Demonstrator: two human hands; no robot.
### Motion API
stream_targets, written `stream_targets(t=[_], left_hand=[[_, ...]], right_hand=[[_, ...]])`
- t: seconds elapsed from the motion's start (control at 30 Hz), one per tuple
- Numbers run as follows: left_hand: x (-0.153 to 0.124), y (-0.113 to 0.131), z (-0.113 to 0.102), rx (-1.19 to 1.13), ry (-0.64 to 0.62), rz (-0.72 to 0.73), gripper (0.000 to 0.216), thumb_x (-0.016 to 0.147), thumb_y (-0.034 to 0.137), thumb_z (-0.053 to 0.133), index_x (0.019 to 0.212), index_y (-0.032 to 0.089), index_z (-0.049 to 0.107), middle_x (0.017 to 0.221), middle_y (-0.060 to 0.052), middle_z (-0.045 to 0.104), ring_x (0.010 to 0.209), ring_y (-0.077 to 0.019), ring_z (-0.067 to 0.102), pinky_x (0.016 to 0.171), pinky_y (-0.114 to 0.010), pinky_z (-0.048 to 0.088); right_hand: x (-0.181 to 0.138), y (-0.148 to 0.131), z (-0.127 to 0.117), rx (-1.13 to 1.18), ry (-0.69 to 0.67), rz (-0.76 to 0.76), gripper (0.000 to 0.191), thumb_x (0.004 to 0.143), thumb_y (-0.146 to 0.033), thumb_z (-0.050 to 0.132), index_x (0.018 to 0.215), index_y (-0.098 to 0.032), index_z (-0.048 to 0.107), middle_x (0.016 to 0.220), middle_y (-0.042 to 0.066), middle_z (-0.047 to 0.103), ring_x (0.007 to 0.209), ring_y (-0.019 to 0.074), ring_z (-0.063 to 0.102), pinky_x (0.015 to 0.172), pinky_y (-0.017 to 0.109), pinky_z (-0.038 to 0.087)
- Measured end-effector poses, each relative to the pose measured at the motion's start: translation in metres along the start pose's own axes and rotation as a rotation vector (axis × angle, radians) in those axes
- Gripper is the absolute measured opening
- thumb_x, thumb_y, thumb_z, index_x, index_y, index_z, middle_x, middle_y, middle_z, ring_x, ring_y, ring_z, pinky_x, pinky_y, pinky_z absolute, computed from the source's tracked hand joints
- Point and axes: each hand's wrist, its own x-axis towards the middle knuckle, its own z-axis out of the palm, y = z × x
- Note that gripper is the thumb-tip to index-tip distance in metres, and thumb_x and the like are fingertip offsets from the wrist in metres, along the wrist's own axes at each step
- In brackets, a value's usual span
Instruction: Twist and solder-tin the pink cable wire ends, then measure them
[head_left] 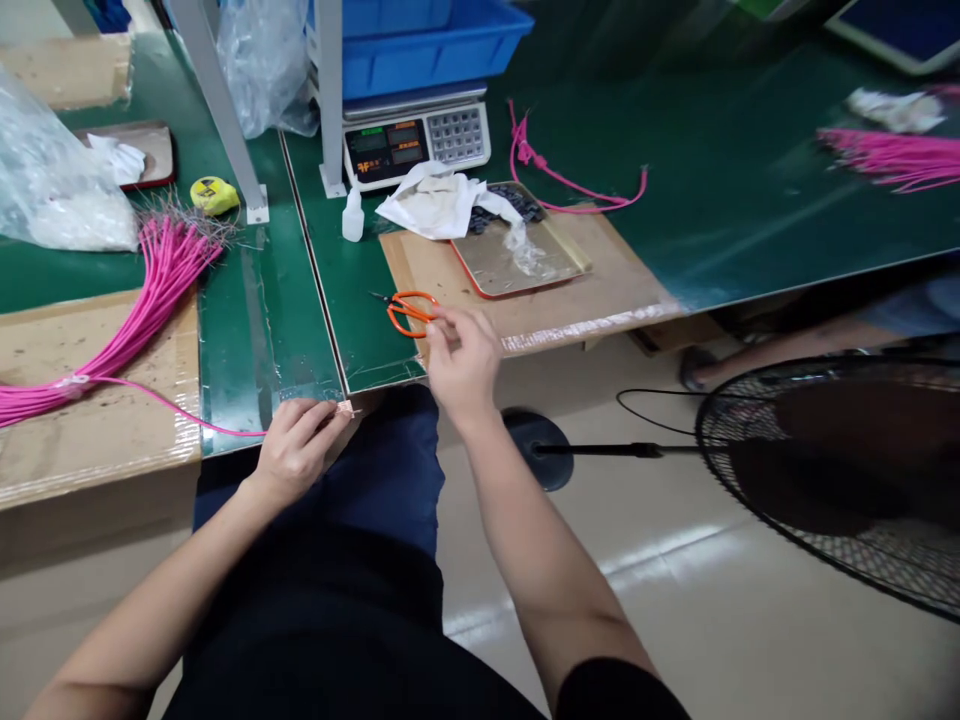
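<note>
My left hand is closed at the table's front edge, pinching the end of a pink cord. Thin wire ends poke out by its fingertips, beside a small pale piece I cannot make out. That cord runs left to a thick bundle of pink cords with frayed wire ends. To the right, my right hand has thumb and fingers closed on the handle of small orange-handled scissors. Their dark blades point left, over the green tabletop. Whether they lie on the surface or are lifted, I cannot tell.
Behind the scissors, a shallow tray with dark small parts sits on cardboard. Farther back are a white bottle, a scale and a blue bin. A yellow tape measure lies left; a fan stands right.
</note>
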Motion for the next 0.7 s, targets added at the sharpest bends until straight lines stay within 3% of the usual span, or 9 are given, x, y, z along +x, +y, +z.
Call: stream_targets(t=[0.17,0.3,0.47,0.6,0.7], left_hand=[[-0.004,-0.002,0.002,0.002,0.005,0.023,0.047,0.100,0.005,0.063,0.143,0.024,0.064,0.111,-0.012,0.080,0.095,-0.0248,0.072,0.081,-0.041,0.058],[-0.006,-0.003,0.003,0.007,0.015,0.044,0.045,0.100,0.004,0.061,0.143,0.020,0.064,0.111,-0.014,0.080,0.097,-0.0254,0.071,0.081,-0.041,0.057],[-0.008,-0.006,0.005,0.014,0.050,0.052,0.044,0.102,0.006,0.056,0.141,0.024,0.066,0.110,-0.013,0.080,0.095,-0.0246,0.072,0.081,-0.040,0.058],[-0.006,-0.007,0.005,0.020,0.068,0.070,0.045,0.102,0.006,0.056,0.142,0.024,0.065,0.107,-0.012,0.080,0.092,-0.0240,0.072,0.079,-0.040,0.059],[-0.006,-0.005,0.004,0.019,0.061,0.061,0.045,0.102,0.006,0.058,0.143,0.023,0.065,0.108,-0.013,0.080,0.093,-0.0247,0.072,0.080,-0.041,0.059]], right_hand=[[0.053,0.015,0.023,-0.194,-0.249,-0.010,0.025,0.088,-0.010,0.071,0.113,-0.014,0.078,0.113,0.016,0.069,0.116,0.0359,0.059,0.109,0.057,0.050],[0.054,0.007,0.032,-0.205,-0.317,-0.024,0.026,0.087,-0.009,0.074,0.112,-0.015,0.077,0.118,0.017,0.066,0.123,0.0361,0.054,0.113,0.057,0.044],[0.057,-0.001,0.034,-0.155,-0.358,0.057,0.017,0.086,-0.004,0.066,0.095,-0.015,0.074,0.103,0.016,0.069,0.109,0.0331,0.059,0.104,0.055,0.047],[0.034,-0.014,0.014,-0.055,-0.304,0.077,0.018,0.090,-0.006,0.058,0.101,-0.015,0.069,0.111,0.017,0.071,0.112,0.0317,0.064,0.104,0.051,0.050],[-0.022,-0.026,-0.005,0.089,-0.306,0.107,0.016,0.102,-0.018,0.047,0.110,-0.019,0.061,0.103,0.011,0.073,0.094,0.0224,0.072,0.088,0.039,0.060]])
